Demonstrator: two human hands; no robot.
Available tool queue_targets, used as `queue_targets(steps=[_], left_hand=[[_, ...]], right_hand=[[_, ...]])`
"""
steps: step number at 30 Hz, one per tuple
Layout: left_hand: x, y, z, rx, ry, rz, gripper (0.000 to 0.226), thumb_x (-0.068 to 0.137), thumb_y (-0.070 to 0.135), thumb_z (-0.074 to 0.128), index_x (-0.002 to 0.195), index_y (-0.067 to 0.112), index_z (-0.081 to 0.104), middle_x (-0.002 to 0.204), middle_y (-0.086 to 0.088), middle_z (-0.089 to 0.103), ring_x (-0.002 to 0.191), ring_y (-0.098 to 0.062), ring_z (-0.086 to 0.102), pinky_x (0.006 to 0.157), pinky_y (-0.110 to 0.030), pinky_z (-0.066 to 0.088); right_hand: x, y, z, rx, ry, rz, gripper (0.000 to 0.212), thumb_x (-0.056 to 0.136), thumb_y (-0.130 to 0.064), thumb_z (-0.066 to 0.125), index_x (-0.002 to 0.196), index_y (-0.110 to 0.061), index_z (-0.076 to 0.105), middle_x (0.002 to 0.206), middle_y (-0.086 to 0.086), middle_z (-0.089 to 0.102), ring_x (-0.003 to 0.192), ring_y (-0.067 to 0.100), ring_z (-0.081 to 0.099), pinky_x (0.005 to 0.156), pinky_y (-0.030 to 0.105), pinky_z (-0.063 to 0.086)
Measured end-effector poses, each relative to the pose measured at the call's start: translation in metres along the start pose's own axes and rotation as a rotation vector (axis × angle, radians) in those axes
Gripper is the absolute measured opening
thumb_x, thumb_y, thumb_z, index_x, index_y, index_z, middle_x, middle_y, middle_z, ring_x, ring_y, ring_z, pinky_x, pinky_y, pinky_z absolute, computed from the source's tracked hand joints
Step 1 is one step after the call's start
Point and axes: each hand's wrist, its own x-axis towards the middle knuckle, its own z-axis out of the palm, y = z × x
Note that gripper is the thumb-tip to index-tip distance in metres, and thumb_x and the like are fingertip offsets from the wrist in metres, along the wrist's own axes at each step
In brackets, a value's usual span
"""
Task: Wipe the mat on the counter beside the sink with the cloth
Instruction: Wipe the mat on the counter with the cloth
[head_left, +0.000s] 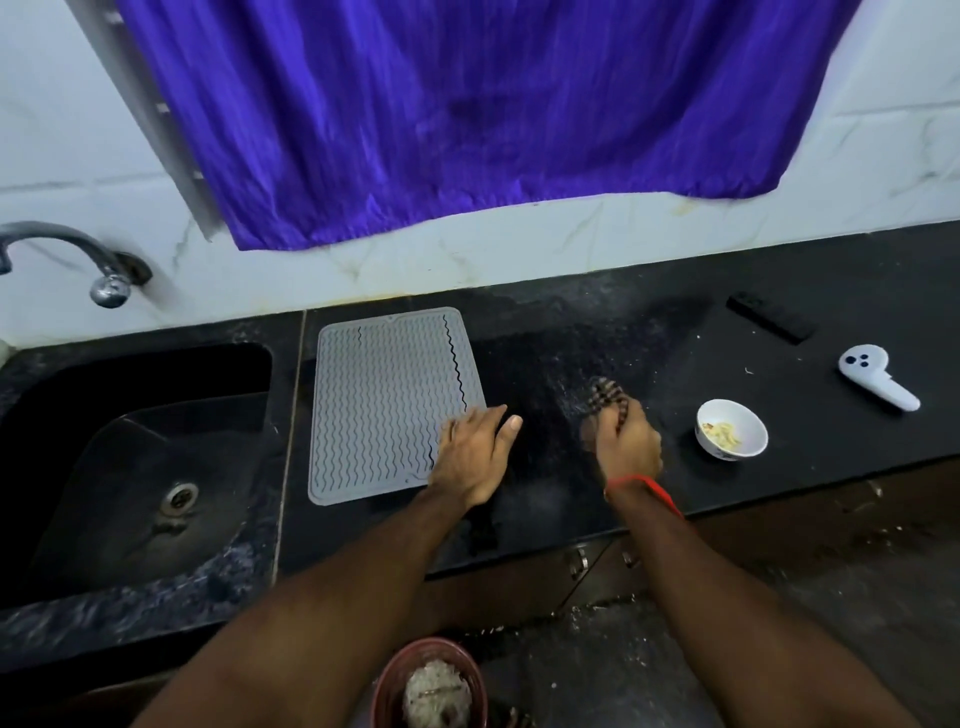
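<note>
Maroon bin (387, 680) with scraps sits below both forearms, closest to lens. Left hand (475, 451) lies flat, fingers straight, on mat (387, 400) near corner, probably pinning it so it won't slide. Right hand (626, 441) curls round checked cloth (607, 396), on counter (571, 499) right of mat, not on it yet. White bowl (731, 429) just right of that hand. Sink (145, 447) left of mat. No readable writing anywhere.
</note>
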Motion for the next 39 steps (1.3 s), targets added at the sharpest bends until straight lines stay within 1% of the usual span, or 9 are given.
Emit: queue_targets(steps=[4, 6, 8, 12, 17, 23, 27, 30, 39], left_hand=[[-0.005, 0.009, -0.022, -0.414, 0.044, -0.142, 0.059, 0.102, 0.056, 0.024, 0.14, 0.019, 0.051, 0.14, -0.003, 0.055, 0.133, -0.022, 0.047, 0.107, -0.03, 0.032], [-0.001, 0.008, -0.037, -0.616, 0.013, -0.294, 0.067, 0.096, 0.066, 0.026, 0.142, 0.023, 0.047, 0.143, -0.005, 0.052, 0.133, -0.025, 0.047, 0.111, -0.036, 0.034], [0.001, 0.0, -0.054, -0.82, 0.0, -0.421, 0.066, 0.092, 0.071, 0.032, 0.137, 0.027, 0.048, 0.136, -0.005, 0.058, 0.12, -0.027, 0.059, 0.101, -0.047, 0.049], [-0.005, -0.018, -0.082, -1.146, 0.124, -0.511, 0.031, 0.097, 0.036, 0.06, 0.119, 0.016, 0.055, 0.116, -0.011, 0.069, 0.098, -0.025, 0.069, 0.074, -0.042, 0.062], [-0.024, -0.058, -0.093, -1.246, 0.313, -0.503, 0.041, 0.086, 0.011, 0.075, 0.122, 0.017, 0.056, 0.11, -0.01, 0.069, 0.093, -0.025, 0.07, 0.06, -0.034, 0.06], [-0.046, -0.087, -0.083, -1.03, 0.427, -0.573, 0.022, 0.087, 0.023, 0.073, 0.106, 0.011, 0.068, 0.097, -0.01, 0.075, 0.07, -0.02, 0.068, 0.04, -0.024, 0.048], [-0.056, -0.112, -0.079, -0.73, 0.465, -0.548, 0.027, 0.093, 0.032, 0.065, 0.114, 0.015, 0.067, 0.104, -0.003, 0.071, 0.095, -0.02, 0.066, 0.079, -0.028, 0.053], [-0.065, -0.143, -0.076, -0.533, 0.468, -0.591, 0.027, 0.096, 0.033, 0.059, 0.114, 0.015, 0.068, 0.111, -0.004, 0.07, 0.105, -0.022, 0.064, 0.089, -0.031, 0.05], [-0.072, -0.189, -0.058, 0.001, 0.424, -0.919, 0.018, 0.095, 0.032, 0.057, 0.106, 0.03, 0.071, 0.117, -0.005, 0.063, 0.112, -0.03, 0.055, 0.094, -0.044, 0.045]], right_hand=[[-0.004, -0.061, 0.011, 0.812, -0.178, 0.365, 0.025, 0.079, -0.031, 0.046, 0.076, -0.017, 0.066, 0.075, 0.007, 0.067, 0.078, 0.029, 0.063, 0.067, 0.044, 0.054], [-0.018, -0.084, 0.018, 1.004, -0.332, 0.463, 0.02, 0.085, -0.019, 0.047, 0.079, -0.015, 0.066, 0.076, 0.007, 0.067, 0.075, 0.026, 0.064, 0.07, 0.045, 0.053], [-0.036, -0.1, 0.029, 1.042, -0.427, 0.454, 0.02, 0.088, -0.019, 0.049, 0.089, -0.01, 0.067, 0.084, 0.012, 0.068, 0.081, 0.029, 0.064, 0.073, 0.047, 0.053], [-0.063, -0.123, 0.049, 1.054, -0.683, 0.421, 0.043, 0.087, -0.039, 0.063, 0.113, -0.005, 0.066, 0.105, 0.018, 0.07, 0.097, 0.035, 0.066, 0.086, 0.057, 0.051], [-0.089, -0.132, 0.066, 0.916, -0.775, 0.204, 0.022, 0.086, 0.0, 0.063, 0.108, 0.002, 0.062, 0.1, 0.021, 0.068, 0.093, 0.036, 0.064, 0.081, 0.05, 0.055], [-0.106, -0.141, 0.096, 0.761, -0.748, 0.223, 0.02, 0.082, 0.01, 0.061, 0.097, -0.002, 0.066, 0.089, 0.019, 0.069, 0.081, 0.032, 0.066, 0.08, 0.049, 0.055], [-0.101, -0.143, 0.115, 0.758, -0.814, 0.263, 0.032, 0.08, 0.007, 0.064, 0.109, -0.006, 0.059, 0.088, 0.013, 0.068, 0.073, 0.024, 0.067, 0.066, 0.041, 0.057], [-0.076, -0.149, 0.135, 0.699, -0.853, 0.266, 0.042, 0.077, 0.004, 0.069, 0.112, -0.013, 0.053, 0.095, 0.014, 0.068, 0.074, 0.023, 0.068, 0.07, 0.047, 0.057], [-0.044, -0.18, 0.209, 0.084, -0.757, -0.855, 0.03, 0.081, -0.007, 0.062, 0.108, -0.019, 0.066, 0.11, 0.005, 0.061, 0.105, 0.023, 0.055, 0.089, 0.03, 0.044]])
